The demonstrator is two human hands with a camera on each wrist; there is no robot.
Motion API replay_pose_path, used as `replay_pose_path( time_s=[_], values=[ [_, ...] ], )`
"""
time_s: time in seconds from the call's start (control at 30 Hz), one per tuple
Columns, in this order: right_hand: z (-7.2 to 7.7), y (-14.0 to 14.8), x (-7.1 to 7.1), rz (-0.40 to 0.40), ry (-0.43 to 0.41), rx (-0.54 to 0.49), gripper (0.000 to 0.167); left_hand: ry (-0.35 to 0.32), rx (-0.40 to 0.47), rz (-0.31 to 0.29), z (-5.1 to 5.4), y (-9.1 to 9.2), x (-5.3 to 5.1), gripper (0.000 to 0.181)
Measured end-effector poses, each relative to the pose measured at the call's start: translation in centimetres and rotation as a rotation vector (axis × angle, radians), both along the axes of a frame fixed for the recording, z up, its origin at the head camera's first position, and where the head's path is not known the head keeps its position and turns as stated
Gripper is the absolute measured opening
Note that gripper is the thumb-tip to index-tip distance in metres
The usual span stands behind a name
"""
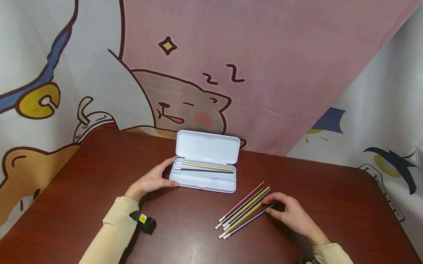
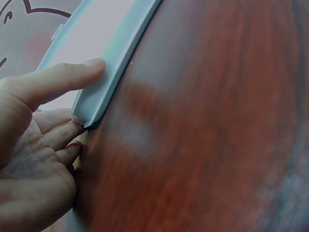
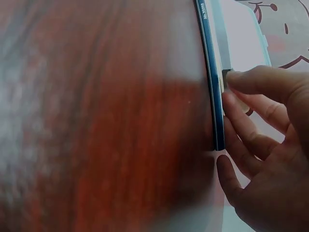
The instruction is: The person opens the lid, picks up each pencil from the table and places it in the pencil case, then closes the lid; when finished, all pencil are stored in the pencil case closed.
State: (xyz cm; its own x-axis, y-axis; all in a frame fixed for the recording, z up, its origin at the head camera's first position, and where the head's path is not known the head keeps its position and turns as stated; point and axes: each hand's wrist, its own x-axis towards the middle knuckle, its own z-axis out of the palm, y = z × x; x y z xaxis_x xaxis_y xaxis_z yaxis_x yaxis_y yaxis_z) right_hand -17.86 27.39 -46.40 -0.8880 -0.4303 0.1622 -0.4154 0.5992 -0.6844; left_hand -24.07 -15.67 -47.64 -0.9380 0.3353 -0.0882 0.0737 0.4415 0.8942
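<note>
In the head view my left hand (image 1: 154, 180) holds the left end of an open white pencil case (image 1: 203, 186), thumb at its front corner and fingers behind. The left wrist view shows the thumb of the left hand (image 2: 43, 125) lying over the case's edge (image 2: 108, 82). Several pencils lie in the case's back compartment, among them a yellow one (image 1: 197, 164). My right hand (image 1: 291, 214) is at the upper right ends of several loose pencils (image 1: 242, 212), thumb and forefinger apart around a dark blue one (image 1: 245, 223). Beside the right hand (image 3: 265, 121) lies a blue pencil (image 3: 212, 77).
The case's raised lid (image 1: 207, 147) stands at the back edge of the brown table (image 1: 187, 239). A cloth (image 1: 279, 50) printed with cartoon animals hangs behind and around the table. The loose pencils slant to the right of and in front of the case.
</note>
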Motion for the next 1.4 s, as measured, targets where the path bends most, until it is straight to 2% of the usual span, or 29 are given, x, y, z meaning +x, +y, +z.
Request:
replay_pose_path(
  time_s=[0.23,0.27,0.3,0.47,0.5,0.6,0.9,1.17,1.3,1.4],
  values=[
    [0.1,0.3,0.1,0.066,-0.041,0.020,0.019,0.003,0.019,-0.001,-0.1,0.0,0.0,0.090],
    [0.1,0.3,0.1,0.077,-0.047,0.021,0.019,0.009,0.019,-0.005,0.4,0.2,0.2,0.089],
    [0.0,0.3,0.1,0.090,-0.043,0.017,0.019,0.014,0.021,-0.007,0.4,0.2,0.3,0.089],
    [-0.1,0.2,0.0,0.130,-0.048,0.014,0.020,0.006,0.019,-0.004,0.3,0.2,0.2,0.089],
    [-0.1,0.2,0.0,0.135,-0.047,0.014,0.020,0.003,0.018,-0.003,-0.2,0.0,-0.1,0.090],
    [-0.1,0.0,0.0,0.148,-0.054,0.022,0.022,0.000,0.011,0.000,-0.3,0.0,-0.2,0.090],
    [-0.2,-0.5,-0.1,0.150,-0.044,0.034,0.023,0.004,0.015,0.000,-0.2,0.0,-0.1,0.091],
    [-0.8,-0.5,-0.3,0.181,0.016,0.043,0.025,0.005,0.014,0.000,-0.1,0.0,-0.1,0.090],
    [-0.7,-0.4,-0.3,0.166,-0.030,0.047,0.024,0.013,0.014,0.001,0.1,0.1,0.1,0.089],
    [-0.4,-0.4,-0.3,0.148,-0.081,0.043,0.021,0.018,0.025,0.001,0.9,0.4,0.6,0.088]
  ],
)
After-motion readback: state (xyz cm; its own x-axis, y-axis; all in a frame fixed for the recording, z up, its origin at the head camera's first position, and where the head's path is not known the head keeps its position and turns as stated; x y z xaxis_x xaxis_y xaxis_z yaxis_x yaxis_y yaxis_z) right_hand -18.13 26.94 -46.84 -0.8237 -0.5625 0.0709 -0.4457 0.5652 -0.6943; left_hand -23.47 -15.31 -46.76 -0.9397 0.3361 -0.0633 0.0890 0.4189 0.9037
